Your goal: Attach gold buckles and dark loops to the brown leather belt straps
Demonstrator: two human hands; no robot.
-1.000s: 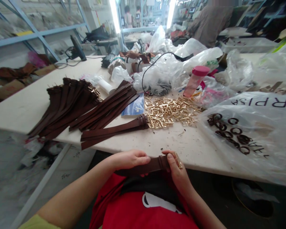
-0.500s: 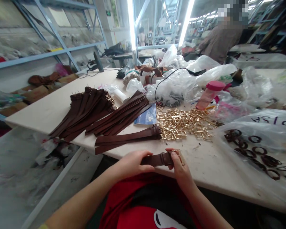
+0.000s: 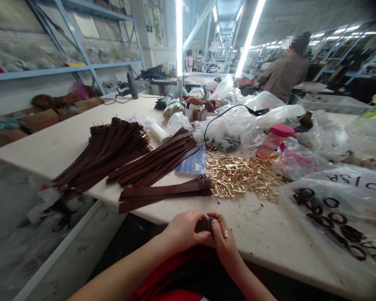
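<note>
Head view | brown strap (image 3: pixel 204 225) by the counter's (image 3: pixel 250 228) near edge, long axis running left-right between the hands | left hand (image 3: pixel 183 229): grip curled around strap | right hand (image 3: pixel 223 243): grip pinching strap's gold-buckle (image 3: pixel 224 227) end, nearer buckle

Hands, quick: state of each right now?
Left hand: closed around the brown strap.
Right hand: closed, holding the strap's end at the gold buckle.

One head-worn view, forward and down across the near worktable (image 3: pixel 253 228).
</note>
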